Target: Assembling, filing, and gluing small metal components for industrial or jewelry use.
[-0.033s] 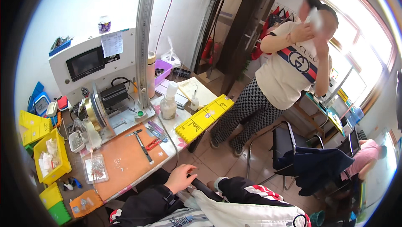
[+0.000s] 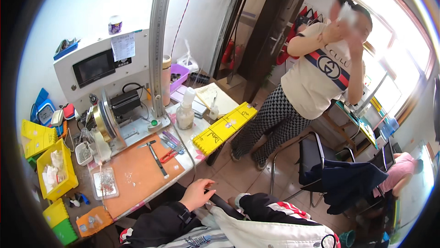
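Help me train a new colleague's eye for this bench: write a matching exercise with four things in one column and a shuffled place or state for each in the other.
Column 1
1. left hand
2. yellow bin
3. long thin tool
4. bottle with a white top

Column 2
A. lying on the orange mat
B. standing upright on the table
C. beyond the mat's right side, past the table's edge
D. holding crumpled white material

Right pairs: 1-C, 2-D, 3-A, 4-B
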The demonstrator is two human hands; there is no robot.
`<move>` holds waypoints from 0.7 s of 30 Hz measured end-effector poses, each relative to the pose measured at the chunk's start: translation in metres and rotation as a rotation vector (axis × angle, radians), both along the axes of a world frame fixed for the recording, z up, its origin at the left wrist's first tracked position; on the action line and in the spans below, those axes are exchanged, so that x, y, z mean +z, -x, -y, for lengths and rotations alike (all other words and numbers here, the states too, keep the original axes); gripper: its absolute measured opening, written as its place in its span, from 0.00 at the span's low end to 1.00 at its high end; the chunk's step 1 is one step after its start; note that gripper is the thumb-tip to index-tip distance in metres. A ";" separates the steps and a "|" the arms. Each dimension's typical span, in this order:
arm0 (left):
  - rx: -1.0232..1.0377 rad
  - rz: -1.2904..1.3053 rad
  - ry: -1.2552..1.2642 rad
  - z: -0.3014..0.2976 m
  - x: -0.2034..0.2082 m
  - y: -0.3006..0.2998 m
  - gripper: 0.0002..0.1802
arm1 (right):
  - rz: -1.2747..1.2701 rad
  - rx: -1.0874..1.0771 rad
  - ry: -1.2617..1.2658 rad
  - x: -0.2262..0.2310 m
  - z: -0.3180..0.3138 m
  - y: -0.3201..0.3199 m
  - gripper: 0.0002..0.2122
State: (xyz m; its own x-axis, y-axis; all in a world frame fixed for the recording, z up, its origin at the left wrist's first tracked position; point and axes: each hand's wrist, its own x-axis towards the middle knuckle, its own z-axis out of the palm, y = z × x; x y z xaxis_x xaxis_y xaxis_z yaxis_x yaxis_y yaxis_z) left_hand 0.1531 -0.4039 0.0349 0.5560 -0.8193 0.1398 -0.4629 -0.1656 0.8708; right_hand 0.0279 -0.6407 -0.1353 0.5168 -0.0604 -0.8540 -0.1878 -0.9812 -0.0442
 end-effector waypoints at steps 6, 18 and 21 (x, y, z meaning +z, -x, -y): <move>0.057 -0.128 0.033 -0.014 0.009 0.002 0.18 | 0.029 -0.274 -0.044 0.034 -0.052 0.027 0.15; 0.226 -0.405 0.003 -0.091 0.054 0.000 0.19 | -0.110 -0.248 -0.081 0.053 -0.091 0.017 0.15; 0.268 -0.424 0.010 -0.106 0.062 0.002 0.19 | -0.068 -0.179 -0.069 0.058 -0.100 0.014 0.14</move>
